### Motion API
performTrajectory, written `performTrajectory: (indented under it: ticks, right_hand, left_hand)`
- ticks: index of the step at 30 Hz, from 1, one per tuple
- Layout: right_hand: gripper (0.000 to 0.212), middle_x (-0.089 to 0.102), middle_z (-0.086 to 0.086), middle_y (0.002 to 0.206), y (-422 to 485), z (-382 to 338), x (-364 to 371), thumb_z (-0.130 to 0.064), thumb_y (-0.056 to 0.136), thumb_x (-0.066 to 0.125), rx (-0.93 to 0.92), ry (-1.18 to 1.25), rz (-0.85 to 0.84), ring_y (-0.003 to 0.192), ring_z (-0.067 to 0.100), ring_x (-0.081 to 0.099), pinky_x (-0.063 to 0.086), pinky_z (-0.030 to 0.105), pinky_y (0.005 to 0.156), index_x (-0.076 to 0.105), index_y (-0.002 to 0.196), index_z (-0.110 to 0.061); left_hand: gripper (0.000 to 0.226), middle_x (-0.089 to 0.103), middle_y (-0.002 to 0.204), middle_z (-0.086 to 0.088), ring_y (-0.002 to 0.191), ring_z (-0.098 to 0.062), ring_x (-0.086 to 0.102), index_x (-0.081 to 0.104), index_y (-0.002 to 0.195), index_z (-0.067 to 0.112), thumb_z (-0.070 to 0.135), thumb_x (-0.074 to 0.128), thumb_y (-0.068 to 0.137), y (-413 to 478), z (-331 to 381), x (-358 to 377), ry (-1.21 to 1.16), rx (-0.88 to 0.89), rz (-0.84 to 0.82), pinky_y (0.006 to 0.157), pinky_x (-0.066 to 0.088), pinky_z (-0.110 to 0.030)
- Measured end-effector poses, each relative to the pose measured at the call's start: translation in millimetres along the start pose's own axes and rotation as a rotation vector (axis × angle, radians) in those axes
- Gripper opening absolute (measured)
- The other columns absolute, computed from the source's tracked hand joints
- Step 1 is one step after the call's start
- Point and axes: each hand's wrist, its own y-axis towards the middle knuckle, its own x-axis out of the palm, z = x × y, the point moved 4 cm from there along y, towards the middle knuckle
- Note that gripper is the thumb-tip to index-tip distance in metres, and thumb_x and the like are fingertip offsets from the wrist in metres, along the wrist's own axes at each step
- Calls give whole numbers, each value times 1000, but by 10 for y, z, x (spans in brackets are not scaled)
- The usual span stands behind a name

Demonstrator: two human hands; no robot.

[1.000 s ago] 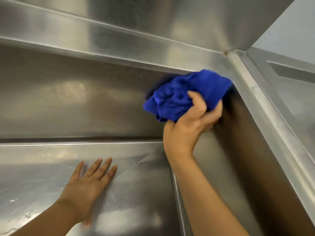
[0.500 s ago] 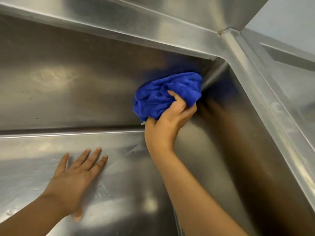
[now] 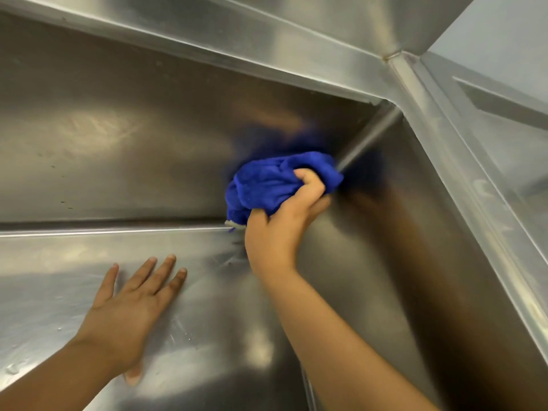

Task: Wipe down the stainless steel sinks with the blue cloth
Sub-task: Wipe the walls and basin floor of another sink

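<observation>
Head view. The right hand (image 3: 281,232) is clamped on the blue cloth (image 3: 272,185), thumb over the top and fingers curled round a bunched wad. It presses the wad against the back wall of the sink (image 3: 118,143), just left of the vertical corner seam (image 3: 367,140) at 1 o'clock from the cloth. The left hand (image 3: 127,310) lies flat with its fingers spread and holds nothing. It rests on the steel face (image 3: 44,277) at 7 o'clock, well apart from the right hand. I cannot tell whether that face is the basin floor or a ledge.

What could go wrong:
- The cloth is balled up, so little of it meets the steel, and I judge it could skip the tight seam and leave a streak there.
- A loose tail hangs at the cloth's 6 o'clock edge. It may drag or fold under and smear instead of wiping.
- The flat left palm is likely bearing weight on slick metal. If it slides, the person could lurch, and it may leave prints on that face.

Containers:
- This basin holds only the cloth and the hands. A few pale specks or droplets sit at 8 o'clock.
- Beyond the rim (image 3: 444,137), only a corner of 1 neighbouring basin (image 3: 504,129) shows at 2 o'clock, so I cannot tell what it holds.
</observation>
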Motion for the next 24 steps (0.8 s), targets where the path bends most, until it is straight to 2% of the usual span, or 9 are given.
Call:
performTrajectory:
  ticks: [3,6,9,11,13,15,17,21,24]
  right_hand:
    - [60,34,16,127,49,21,0,-4,61,51,-56,-85,18,107,32,44,39,32,99,34,116,-23]
    - [60,37,31,128,-95,403,186,5,61,61,124,-324,-43,103,49,46,39,46,94,44,117,-10]
    - [52,33,30,132,-202,618,324,6,69,60,331,-416,-195,105,46,43,36,42,94,44,118,-2]
    - [50,33,23,130,-183,578,307,6,72,57,353,-363,-179,106,41,42,34,37,94,41,118,-6]
    - [50,34,17,125,-135,386,199,6,70,54,255,-214,-107,105,34,42,35,26,91,38,114,-12]
    - [49,33,13,119,-39,57,52,2,66,51,56,-30,0,101,21,39,30,12,90,33,107,-18]
    - [48,34,14,115,72,-196,-54,2,65,52,-146,45,101,96,10,35,27,7,92,32,105,-16]
    - [50,29,9,118,98,-90,50,2,67,57,-204,-93,134,98,14,34,29,11,97,34,110,-10]
    - [54,36,20,124,-128,434,290,2,66,64,3,-341,-28,102,36,45,35,31,95,36,111,-8]
  left_hand:
    - [138,-52,129,6,126,-10,-35,-44,125,29,42,80,67,14,-20,2,7,11,-10,101,-27,-50]
    - [139,-55,127,7,126,-10,-38,-46,122,32,41,80,68,39,-32,27,-8,6,-15,87,-42,-46]
    - [137,-53,130,6,126,-10,-37,-45,124,30,43,80,69,59,-21,50,-9,9,-23,110,-22,-48]
    - [138,-53,129,5,125,-10,-36,-45,123,29,46,80,68,41,-10,28,0,18,-44,114,-14,-50]
    - [138,-51,130,3,124,-10,-36,-45,125,28,43,81,68,33,16,8,-2,18,-43,114,-12,-51]
    - [134,-48,135,2,123,-12,-36,-42,131,26,35,79,72,33,21,7,-16,7,-14,114,-12,-51]
    - [129,-45,143,3,123,-12,-36,-43,128,27,33,75,76,28,18,9,-9,8,4,114,-11,-51]
    - [129,-44,144,3,123,-13,-36,-43,121,29,35,76,74,25,3,-1,-15,13,3,114,-11,-50]
    - [135,-48,137,3,124,-14,-38,-43,123,29,39,81,70,13,6,8,1,21,-16,113,-13,-50]
